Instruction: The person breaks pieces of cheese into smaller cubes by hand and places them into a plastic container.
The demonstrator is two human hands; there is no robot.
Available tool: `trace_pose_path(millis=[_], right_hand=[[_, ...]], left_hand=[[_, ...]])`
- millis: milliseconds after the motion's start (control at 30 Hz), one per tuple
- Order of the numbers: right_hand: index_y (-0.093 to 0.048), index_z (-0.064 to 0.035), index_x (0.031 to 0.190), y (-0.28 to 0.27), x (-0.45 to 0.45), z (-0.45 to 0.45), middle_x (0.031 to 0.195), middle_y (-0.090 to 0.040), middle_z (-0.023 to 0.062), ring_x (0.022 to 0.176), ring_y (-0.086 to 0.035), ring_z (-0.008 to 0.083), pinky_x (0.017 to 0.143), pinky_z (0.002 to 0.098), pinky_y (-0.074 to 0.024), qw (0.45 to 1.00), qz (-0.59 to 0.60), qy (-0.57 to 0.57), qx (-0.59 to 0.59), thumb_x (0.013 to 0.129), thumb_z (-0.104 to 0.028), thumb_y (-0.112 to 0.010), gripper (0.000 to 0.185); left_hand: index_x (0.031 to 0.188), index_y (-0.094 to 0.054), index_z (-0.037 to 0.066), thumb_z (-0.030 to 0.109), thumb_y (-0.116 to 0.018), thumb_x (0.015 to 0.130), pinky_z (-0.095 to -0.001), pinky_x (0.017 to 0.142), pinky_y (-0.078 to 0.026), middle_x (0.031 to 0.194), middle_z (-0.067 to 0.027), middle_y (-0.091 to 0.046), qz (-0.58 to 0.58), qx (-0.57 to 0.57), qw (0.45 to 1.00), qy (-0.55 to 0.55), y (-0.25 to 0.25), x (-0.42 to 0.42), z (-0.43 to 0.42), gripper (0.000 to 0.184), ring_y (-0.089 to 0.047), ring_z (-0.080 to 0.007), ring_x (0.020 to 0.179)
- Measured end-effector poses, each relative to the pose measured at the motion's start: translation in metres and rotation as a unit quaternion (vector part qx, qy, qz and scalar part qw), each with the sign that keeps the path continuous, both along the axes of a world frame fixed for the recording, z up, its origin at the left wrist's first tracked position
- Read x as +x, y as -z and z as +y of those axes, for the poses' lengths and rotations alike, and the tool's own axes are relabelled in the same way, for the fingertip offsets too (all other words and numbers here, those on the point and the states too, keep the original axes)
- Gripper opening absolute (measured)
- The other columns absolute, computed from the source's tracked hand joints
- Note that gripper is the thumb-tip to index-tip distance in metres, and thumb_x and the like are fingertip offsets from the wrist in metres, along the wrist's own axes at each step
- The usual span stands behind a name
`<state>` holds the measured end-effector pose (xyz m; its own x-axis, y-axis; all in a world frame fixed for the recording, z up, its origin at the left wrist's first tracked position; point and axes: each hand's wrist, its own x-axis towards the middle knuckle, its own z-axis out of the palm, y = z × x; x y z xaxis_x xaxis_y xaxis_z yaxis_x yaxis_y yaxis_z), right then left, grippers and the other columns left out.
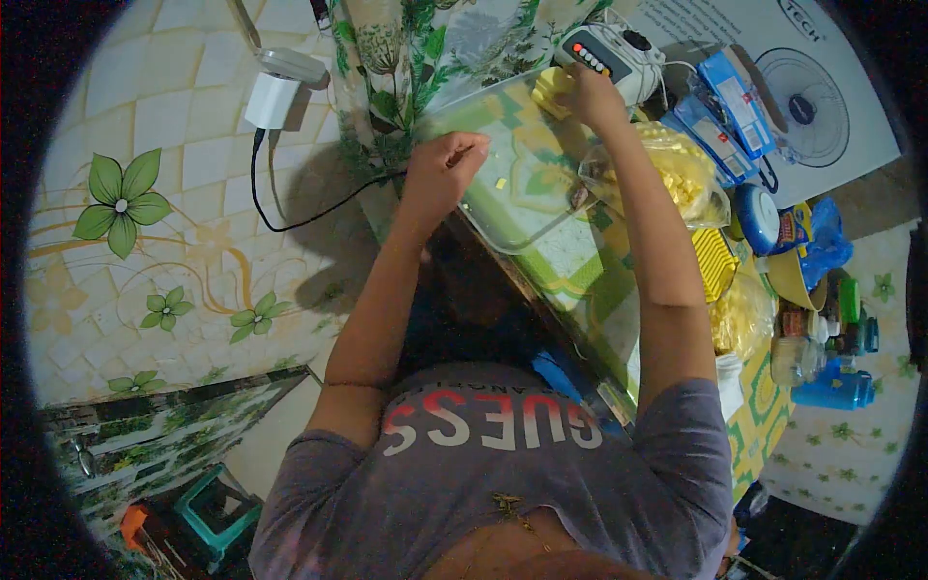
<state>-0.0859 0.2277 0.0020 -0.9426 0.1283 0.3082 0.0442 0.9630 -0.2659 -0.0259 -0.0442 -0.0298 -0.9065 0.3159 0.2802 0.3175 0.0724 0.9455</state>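
My left hand [447, 166] is curled above the left edge of a clear shallow tray [517, 242]; whatever its fingers hold, if anything, is too small to make out. At the tray's far right corner, my right hand [588, 95] has its fingers on a yellow piece [553, 93]. A small yellow bit [501, 183] lies in the tray between the hands. Beside my right forearm sits a clear plastic bag [681, 174] filled with yellow pieces.
Behind my right hand stands a white device with colored buttons [609, 60]. Blue packets [720, 116], a yellow ridged item [712, 263], another yellow-filled bag [742, 314] and jars [797, 360] line the right side. A black cable [329, 211] runs from a wall charger [272, 101].
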Motion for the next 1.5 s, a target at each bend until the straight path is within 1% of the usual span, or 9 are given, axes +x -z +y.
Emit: trace_pose_path(millis=[433,500,633,733,833,933,1067,1267,1500], right_hand=[[-0.055,-0.0018,0.111,0.001,-0.003,-0.005,0.104,-0.057,0.0172,0.098,-0.056,0.0355,0.081,0.0418,-0.0484,0.991,0.131,-0.012,-0.002,0.067,-0.024,-0.076,0.054],[-0.055,-0.0015,0.11,-0.014,0.008,-0.011,0.104,-0.06,0.016,0.096,-0.058,0.0305,0.08,0.0406,-0.0494,0.972,0.049,-0.028,-0.228,0.071,-0.03,-0.073,0.052],[-0.053,-0.0061,0.118,-0.03,0.051,-0.035,0.097,-0.063,0.0084,0.085,-0.062,0.0164,0.07,0.031,-0.0521,0.782,-0.119,-0.037,-0.61,0.085,-0.041,-0.059,0.048],[-0.044,0.0003,0.123,-0.026,0.087,-0.051,0.107,-0.061,0.017,0.09,-0.065,0.0208,0.071,0.0304,-0.0563,0.558,-0.21,-0.189,-0.78,0.092,-0.04,-0.048,0.051],[-0.038,0.0012,0.126,-0.029,0.113,-0.069,0.107,-0.06,0.0156,0.091,-0.065,0.0229,0.07,0.0275,-0.0574,0.499,-0.233,-0.185,-0.814,0.096,-0.035,-0.041,0.047],[-0.04,0.0024,0.125,-0.035,0.128,-0.088,0.11,-0.058,0.015,0.091,-0.065,0.0243,0.07,0.0284,-0.0575,0.587,-0.189,-0.156,-0.771,0.097,-0.033,-0.04,0.045],[-0.042,0.0015,0.125,-0.03,0.134,-0.087,0.109,-0.06,0.0148,0.089,-0.064,0.0191,0.073,0.0298,-0.0547,0.715,-0.137,-0.188,-0.659,0.09,-0.024,-0.056,0.045],[-0.04,0.0002,0.128,-0.042,0.151,-0.092,0.094,-0.066,0.0117,0.082,-0.063,0.0131,0.074,0.026,-0.0506,0.749,-0.088,-0.181,-0.631,0.077,-0.005,-0.07,0.059],[-0.037,-0.0004,0.129,-0.044,0.156,-0.094,0.091,-0.066,0.0104,0.079,-0.062,0.0118,0.072,0.0253,-0.05,0.777,-0.075,-0.196,-0.593,0.076,-0.004,-0.07,0.063]], left_hand=[[0.095,-0.065,-0.002,0.014,-0.062,0.083,-0.0226,0.063,-0.045,0.076,-0.0022,-0.063,-0.012,0.042,0.999,0.024,0.009,-0.003,-0.003,0.02,-0.056,-0.007,0.07],[0.099,-0.064,-0.001,0.015,-0.062,0.083,-0.0235,0.065,-0.046,0.08,-0.003,-0.063,-0.049,0.044,0.997,0.025,0.005,-0.002,-0.006,0.022,-0.056,-0.0083,0.072],[0.108,-0.06,-0.001,0.016,-0.059,0.087,-0.0248,0.067,-0.048,0.089,-0.006,-0.064,-0.097,0.08,0.992,0.024,-0.02,0.011,-0.007,0.028,-0.058,-0.011,0.076],[0.113,-0.057,-0.003,0.017,-0.057,0.088,-0.0254,0.07,-0.049,0.096,-0.0085,-0.063,-0.091,0.105,0.989,0.056,-0.023,0.016,0.0,0.032,-0.06,-0.0125,0.079],[0.113,-0.058,-0.001,0.021,-0.063,0.084,-0.0251,0.068,-0.049,0.092,-0.0068,-0.062,-0.089,0.141,0.982,0.089,-0.025,0.024,0.01,0.037,-0.058,-0.0113,0.078],[0.112,-0.058,-0.002,0.023,-0.066,0.082,-0.0241,0.066,-0.048,0.089,-0.006,-0.062,-0.098,0.118,0.984,0.094,-0.029,0.03,0.011,0.039,-0.057,-0.0103,0.076],[0.113,-0.057,-0.005,0.022,-0.067,0.081,-0.023,0.067,-0.047,0.09,-0.0058,-0.061,-0.111,0.119,0.982,0.094,-0.037,0.037,0.007,0.043,-0.057,-0.0096,0.076],[0.118,-0.055,-0.004,0.013,-0.067,0.079,-0.0249,0.071,-0.048,0.088,-0.0078,-0.065,-0.153,0.178,0.958,0.167,-0.032,0.042,-0.002,0.045,-0.061,-0.0118,0.076],[0.118,-0.054,-0.004,0.01,-0.067,0.078,-0.0273,0.07,-0.051,0.085,-0.008,-0.066,-0.125,0.162,0.96,0.191,-0.037,0.044,-0.008,0.044,-0.063,-0.0131,0.074]])
